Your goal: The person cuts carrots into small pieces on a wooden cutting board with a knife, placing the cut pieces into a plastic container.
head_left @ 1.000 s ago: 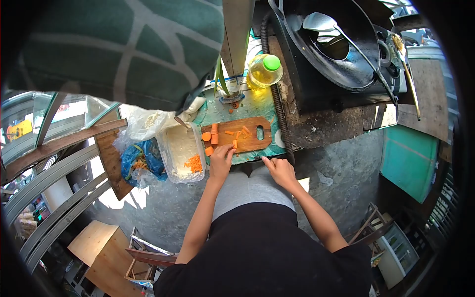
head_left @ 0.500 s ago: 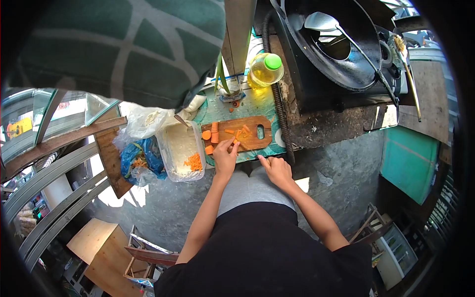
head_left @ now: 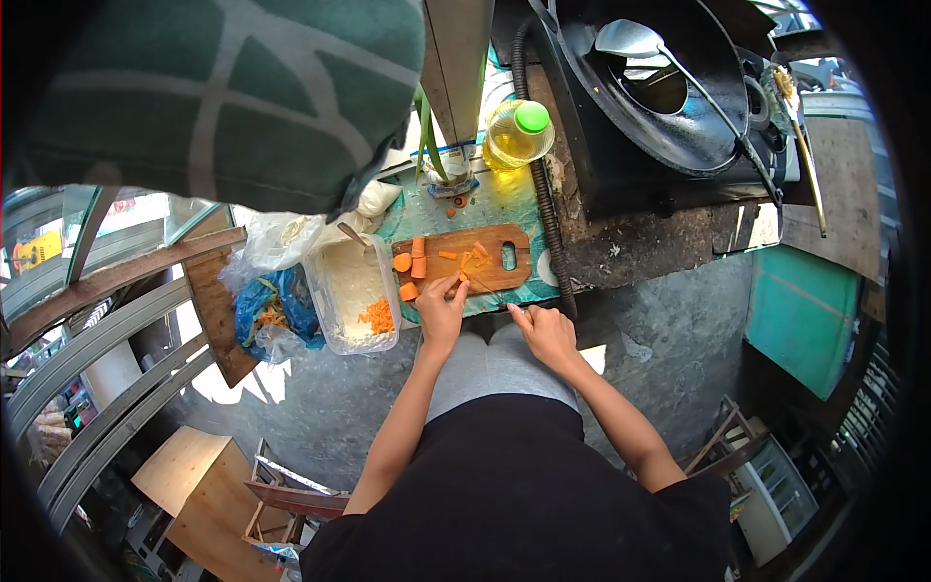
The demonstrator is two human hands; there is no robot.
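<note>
The wooden cutting board lies on the counter in front of me. Fingers of my left hand are pinched on a carrot piece at the board's near edge. My right hand is closed round a knife, its handle mostly hidden and its thin blade pointing toward the left fingertips. Cut carrot strips are scattered mid-board. Thicker carrot chunks rest at its left end. Beside the board stands a clear plastic container with pale powder and diced carrot inside.
Behind the board are an oil bottle with a green cap and a jar holding green stalks. A big wok with a spatula sits on the stove to the right. A blue plastic bag lies left of the container.
The knife blade now shows between my hands, near the left fingertips; before, it was barely visible. My left hand still pinches the carrot, and the view has shifted slightly.
</note>
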